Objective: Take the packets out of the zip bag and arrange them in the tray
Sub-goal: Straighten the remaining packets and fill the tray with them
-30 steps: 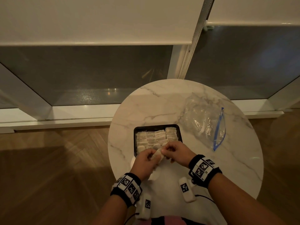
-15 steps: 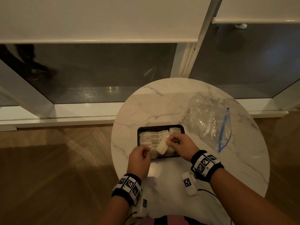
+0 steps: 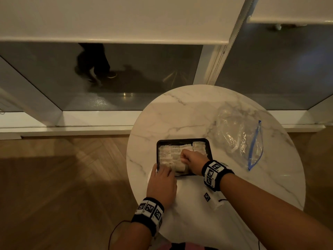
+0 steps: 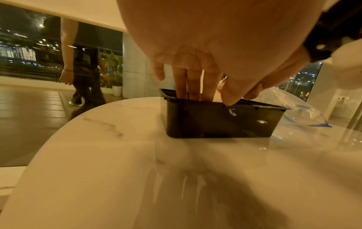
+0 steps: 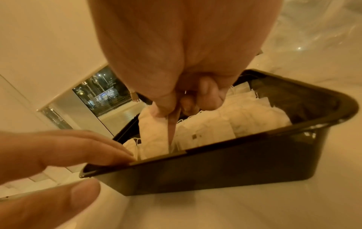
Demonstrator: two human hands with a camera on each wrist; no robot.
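Note:
A black tray [image 3: 209, 147] stands in the middle of the round table, packed with several white packets [image 3: 169, 154]. My right hand [image 3: 187, 159] is inside the tray near its front. Its curled fingers pinch one packet [image 3: 180, 167], which appears edge-on under the thumb in the right wrist view [image 5: 173, 128]. My left hand [image 3: 163, 170] lies at the tray's front left corner with straight fingers resting on the rim [image 5: 109, 165], some reaching just inside [image 4: 188, 86]. The clear zip bag [image 3: 237, 138] with a blue zip lies flat to the right of the tray.
The marble table [image 3: 180, 114] is small and round, and its edge drops to a wooden floor on the left. A white tagged device [image 3: 210, 199] with a cable lies near my right forearm. A person [image 3: 93, 65] walks past behind the window glass.
My right hand carried the packet from in front of the tray down into its front row. My left hand let go of it and moved to the tray's front left corner.

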